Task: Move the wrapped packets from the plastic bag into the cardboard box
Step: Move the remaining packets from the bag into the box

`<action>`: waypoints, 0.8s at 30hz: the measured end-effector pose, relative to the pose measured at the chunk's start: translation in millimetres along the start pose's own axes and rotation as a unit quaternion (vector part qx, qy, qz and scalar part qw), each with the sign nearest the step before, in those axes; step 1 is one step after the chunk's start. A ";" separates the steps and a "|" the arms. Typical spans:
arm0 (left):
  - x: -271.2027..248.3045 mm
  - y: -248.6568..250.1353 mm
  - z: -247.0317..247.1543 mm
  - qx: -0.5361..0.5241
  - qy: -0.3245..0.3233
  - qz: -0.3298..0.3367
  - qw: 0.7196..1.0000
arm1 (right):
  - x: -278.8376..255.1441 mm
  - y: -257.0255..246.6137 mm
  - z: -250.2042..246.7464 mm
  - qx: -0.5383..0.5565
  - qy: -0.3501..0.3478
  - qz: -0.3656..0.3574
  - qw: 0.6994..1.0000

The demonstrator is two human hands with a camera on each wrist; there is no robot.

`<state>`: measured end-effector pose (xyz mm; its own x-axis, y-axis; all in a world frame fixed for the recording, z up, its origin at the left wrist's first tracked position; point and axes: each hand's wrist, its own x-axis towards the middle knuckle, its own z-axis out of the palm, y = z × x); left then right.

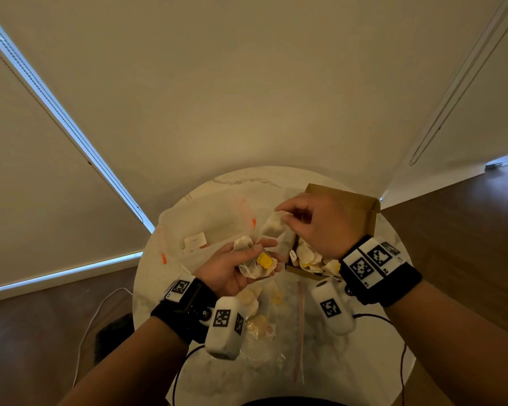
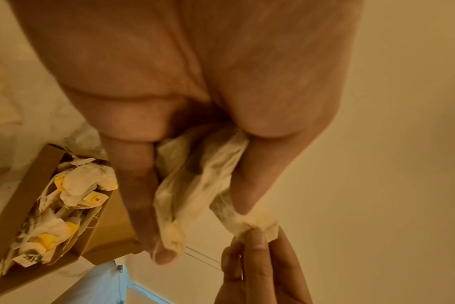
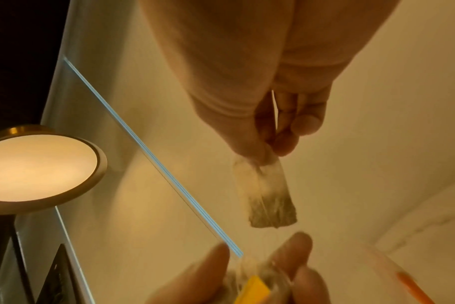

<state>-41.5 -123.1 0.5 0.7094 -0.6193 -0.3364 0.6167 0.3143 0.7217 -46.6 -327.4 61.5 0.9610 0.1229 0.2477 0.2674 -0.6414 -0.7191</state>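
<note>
Round marbled desk (image 1: 235,183), pale, set against a plain wall with roller blinds to the left and a wood floor on both sides. Cardboard box (image 1: 370,212) at right rear of desk, flap up, partly hidden behind right wrist; heap of packets inside (image 1: 308,256), white paper with yellow tags and strings, too tangled to count. Clear plastic bag (image 1: 279,341) lying flat on the near desk between the two forearms, a few packets showing through it, number unclear. Second clear bag with orange trim (image 1: 206,227) at left rear, a white label on it.

Left hand (image 1: 232,268) palm up over desk centre, fingers curled loosely round a small bunch of packets (image 1: 254,263); one yellow tag (image 1: 264,260) on top. Bunch blocks view of the bag mouth below. Left wrist view: thumb and fingers closed on crumpled paper, count unclear, at least two.

Right hand (image 1: 317,224) raised just beyond the left, before the box, thumb and forefinger pinching top edge of one single packet (image 1: 273,225); packet hanging free, dark contents settled at lower end in the right wrist view. String appears to trail from it down toward left-hand bunch.

One wrist band with marker blocks on each forearm. Round lit lamp (image 3: 39,166) in the right wrist view. White cable (image 1: 91,320) on floor at left.
</note>
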 end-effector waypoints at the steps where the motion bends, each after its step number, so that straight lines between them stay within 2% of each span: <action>1: 0.6 -0.8 -0.9 0.008 0.007 0.002 1.000 | 0.4 -0.4 -3.7 0.007 0.006 0.011 1.000; 3: 1.4 -0.8 -1.4 0.023 0.022 0.011 0.999 | 1.0 -0.9 -9.2 0.017 0.006 0.025 1.000; 10: 0.9 11.1 -0.4 0.108 0.053 0.070 0.990 | -1.2 1.9 -19.1 0.034 -0.069 0.048 0.996; 14: 0.5 14.8 4.4 0.149 0.067 0.113 0.980 | -2.7 4.0 -16.7 0.082 -0.082 0.077 0.990; 24: -4.5 15.3 15.6 0.147 0.014 0.106 0.983 | 1.6 3.1 -16.1 0.050 -0.105 0.132 0.984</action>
<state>-40.6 -126.7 22.4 0.8234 -0.5403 -0.1737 0.3318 0.2100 0.9197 -45.4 -341.4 70.1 0.9885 0.1230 -0.0880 0.0027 -0.5961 -0.8029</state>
